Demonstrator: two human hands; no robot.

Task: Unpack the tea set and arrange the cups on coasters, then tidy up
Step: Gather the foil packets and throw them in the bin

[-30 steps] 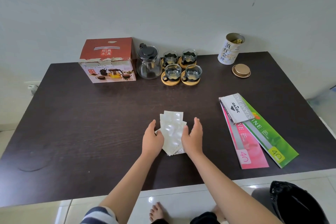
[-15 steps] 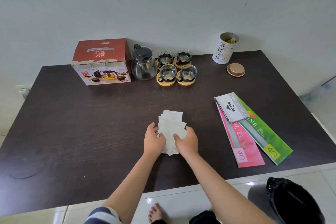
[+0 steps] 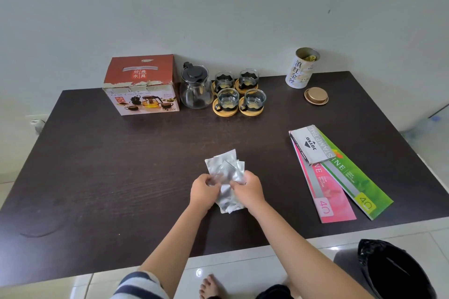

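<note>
Four glass cups [image 3: 239, 91] already sit on coasters at twelve o'clock, right of the red box [image 3: 141, 85] and teapot [image 3: 196, 90]. Your left hand [image 3: 204, 193] and right hand [image 3: 247, 192] both pinch the crinkled plastic wrappers [image 3: 224, 172] at table centre. These look light, soft and slippery; bunch them by the middle. At five o'clock waits the black bin bag [image 3: 393, 272].

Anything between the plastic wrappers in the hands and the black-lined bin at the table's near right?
Nothing visible. Both the left hand and right hand grip the plastic wrappers; the bare table edge and open floor lead to the bin. The folders lie farther back.
</note>
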